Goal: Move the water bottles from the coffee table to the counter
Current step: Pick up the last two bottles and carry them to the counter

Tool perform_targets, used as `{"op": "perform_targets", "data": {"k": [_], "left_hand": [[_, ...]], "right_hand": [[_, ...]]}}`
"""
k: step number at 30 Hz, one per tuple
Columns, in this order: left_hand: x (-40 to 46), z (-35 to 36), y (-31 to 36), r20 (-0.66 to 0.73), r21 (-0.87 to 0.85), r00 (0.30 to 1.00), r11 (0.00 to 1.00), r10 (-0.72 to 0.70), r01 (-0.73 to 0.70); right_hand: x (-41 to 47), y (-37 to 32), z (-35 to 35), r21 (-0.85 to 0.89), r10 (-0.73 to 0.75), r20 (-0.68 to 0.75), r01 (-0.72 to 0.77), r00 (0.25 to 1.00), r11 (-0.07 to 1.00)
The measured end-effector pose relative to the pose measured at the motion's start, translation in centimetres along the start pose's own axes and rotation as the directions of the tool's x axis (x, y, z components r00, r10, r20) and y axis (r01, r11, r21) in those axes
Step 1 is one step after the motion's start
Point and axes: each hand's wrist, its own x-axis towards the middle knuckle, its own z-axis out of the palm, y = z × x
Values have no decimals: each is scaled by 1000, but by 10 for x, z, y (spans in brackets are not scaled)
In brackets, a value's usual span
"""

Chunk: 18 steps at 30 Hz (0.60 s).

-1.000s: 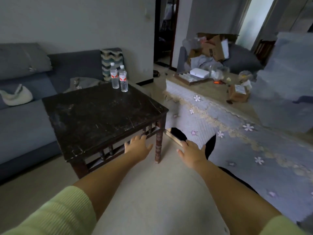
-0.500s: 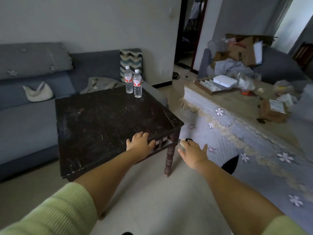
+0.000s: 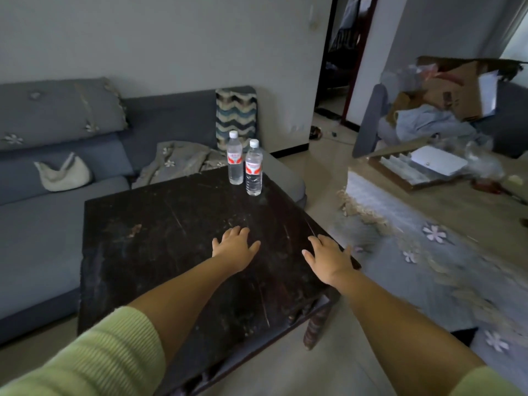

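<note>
Two clear water bottles with white caps and red-and-white labels stand upright at the far right corner of the dark wooden coffee table [image 3: 160, 252]: the left bottle [image 3: 235, 158] slightly behind the right bottle [image 3: 253, 168]. My left hand [image 3: 235, 247] hovers over the table's middle with fingers extended, holding nothing. My right hand [image 3: 328, 257] reaches over the table's right edge, fingers spread and empty. Both hands are well short of the bottles.
A grey sofa [image 3: 43, 212] with a white bag [image 3: 64, 174] and a zigzag cushion [image 3: 236, 115] lies behind the table. To the right sits a low surface with a floral cloth [image 3: 428, 238], a tray [image 3: 411, 170] and cardboard boxes [image 3: 463, 90]. A doorway [image 3: 340, 61] opens at the back.
The view has moved closer to the table. Both hands have risen from beside the table's front corner to over its top, nearer the bottles.
</note>
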Motion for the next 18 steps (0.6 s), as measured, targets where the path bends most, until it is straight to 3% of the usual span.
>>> {"op": "perform_targets", "data": {"k": [10, 18], "left_hand": [[121, -18, -30, 8, -21, 999, 999, -49, 49], [244, -20, -41, 8, -122, 974, 966, -227, 226]], "right_hand": [[132, -24, -3, 16, -13, 35, 13, 999, 1000], [286, -33, 1, 80, -125, 81, 119, 989, 990]]}}
